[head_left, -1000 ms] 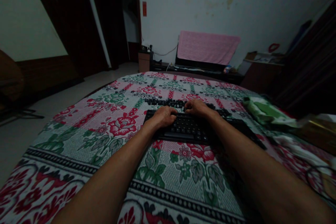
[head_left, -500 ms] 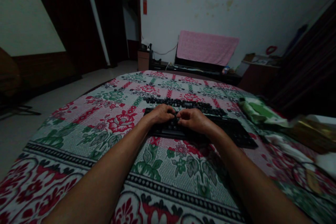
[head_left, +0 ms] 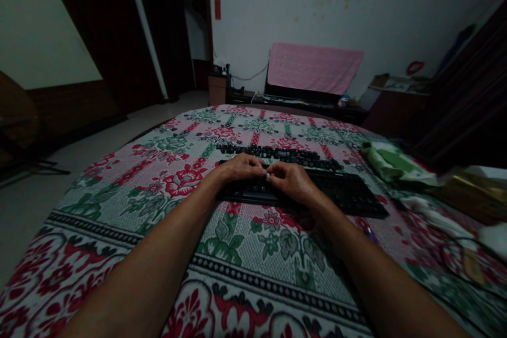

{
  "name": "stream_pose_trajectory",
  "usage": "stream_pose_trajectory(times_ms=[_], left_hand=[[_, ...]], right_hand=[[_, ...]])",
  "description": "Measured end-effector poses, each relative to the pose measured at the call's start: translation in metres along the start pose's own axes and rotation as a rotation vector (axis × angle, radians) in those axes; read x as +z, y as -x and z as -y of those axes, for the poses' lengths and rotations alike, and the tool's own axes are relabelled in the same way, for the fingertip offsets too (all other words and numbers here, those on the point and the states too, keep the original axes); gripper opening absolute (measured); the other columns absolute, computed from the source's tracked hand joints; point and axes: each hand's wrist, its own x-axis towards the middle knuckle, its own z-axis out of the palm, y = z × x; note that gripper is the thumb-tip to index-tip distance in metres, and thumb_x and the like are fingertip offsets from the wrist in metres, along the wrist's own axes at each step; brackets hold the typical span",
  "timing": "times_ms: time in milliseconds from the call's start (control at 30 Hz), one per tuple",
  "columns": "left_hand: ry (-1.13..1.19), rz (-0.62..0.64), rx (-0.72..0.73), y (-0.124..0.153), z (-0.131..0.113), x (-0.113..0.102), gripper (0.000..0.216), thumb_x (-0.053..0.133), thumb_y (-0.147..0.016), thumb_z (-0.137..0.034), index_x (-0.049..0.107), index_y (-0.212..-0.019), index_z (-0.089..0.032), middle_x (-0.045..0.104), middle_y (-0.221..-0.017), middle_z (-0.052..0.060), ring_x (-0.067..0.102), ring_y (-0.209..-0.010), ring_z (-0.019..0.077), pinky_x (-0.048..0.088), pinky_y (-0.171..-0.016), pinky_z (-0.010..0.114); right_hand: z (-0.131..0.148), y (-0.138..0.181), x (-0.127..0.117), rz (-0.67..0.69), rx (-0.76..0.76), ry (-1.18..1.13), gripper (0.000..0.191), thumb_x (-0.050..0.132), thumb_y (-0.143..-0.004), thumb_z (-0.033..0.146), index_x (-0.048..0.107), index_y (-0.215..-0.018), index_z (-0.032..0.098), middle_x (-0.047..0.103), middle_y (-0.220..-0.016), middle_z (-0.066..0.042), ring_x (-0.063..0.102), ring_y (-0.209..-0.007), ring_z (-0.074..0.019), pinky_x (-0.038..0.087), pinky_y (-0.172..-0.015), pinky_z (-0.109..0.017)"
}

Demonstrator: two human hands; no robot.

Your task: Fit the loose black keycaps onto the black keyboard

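A black computer keyboard (head_left: 348,194) lies on the patterned tablecloth in front of me, and some keys show on its near left part. Behind it, loose black keycaps (head_left: 293,156) are laid out in rows. My left hand (head_left: 242,167) rests over the keyboard's left part, its fingers drawn together. My right hand (head_left: 290,178) is over the middle with thumb and forefinger pinched. Both sets of fingertips meet just above the keys. A tiny pale spot shows between them, too small to name.
The floral tablecloth (head_left: 174,211) covers a round-edged table. At the right are a green and white packet (head_left: 396,165), a gold-coloured box (head_left: 477,195), white crumpled material and a dark cable (head_left: 446,253). A pink towel (head_left: 315,67) hangs by the far wall.
My left fingers have straightened and moved slightly right, closer to the right fingertips. The pale spot now shows at the right fingertips. The view has shifted slightly.
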Motion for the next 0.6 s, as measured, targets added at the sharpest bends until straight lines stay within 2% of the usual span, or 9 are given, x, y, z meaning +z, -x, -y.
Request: stream_pose_trajectory(times_ms=[167, 433, 600], left_hand=[[0.026, 0.008, 0.071, -0.0028, 0.0029, 0.0012, 0.025, 0.052, -0.066, -0.035, 0.064, -0.072, -0.014, 0.062, -0.082, 0.001, 0.054, -0.075, 0.0127, 0.039, -0.067, 0.022], [-0.005, -0.008, 0.026, -0.0054, 0.0014, 0.0018, 0.021, 0.056, -0.061, -0.030, 0.067, -0.071, -0.015, 0.062, -0.082, 0.001, 0.053, -0.077, 0.0140, 0.040, -0.066, 0.022], [-0.031, 0.024, 0.046, -0.0072, 0.0034, 0.0035, 0.019, 0.056, -0.061, -0.028, 0.068, -0.067, -0.015, 0.059, -0.097, 0.001, 0.054, -0.083, 0.0143, 0.040, -0.069, 0.021]], right_hand=[[0.0020, 0.0008, -0.0021, -0.004, -0.020, -0.035, 0.021, 0.051, -0.069, 0.024, 0.061, -0.085, 0.016, 0.062, -0.070, 0.000, 0.054, -0.062, -0.0108, 0.038, -0.057, -0.020], [-0.0070, 0.0006, 0.0008, 0.046, -0.015, -0.084, 0.022, 0.050, -0.069, 0.026, 0.061, -0.086, 0.017, 0.062, -0.072, 0.000, 0.053, -0.061, -0.0108, 0.038, -0.055, -0.020], [-0.0028, 0.0023, -0.0018, 0.088, -0.015, -0.011, 0.021, 0.050, -0.069, 0.027, 0.062, -0.082, 0.017, 0.062, -0.068, 0.000, 0.052, -0.059, -0.0104, 0.036, -0.053, -0.020]])
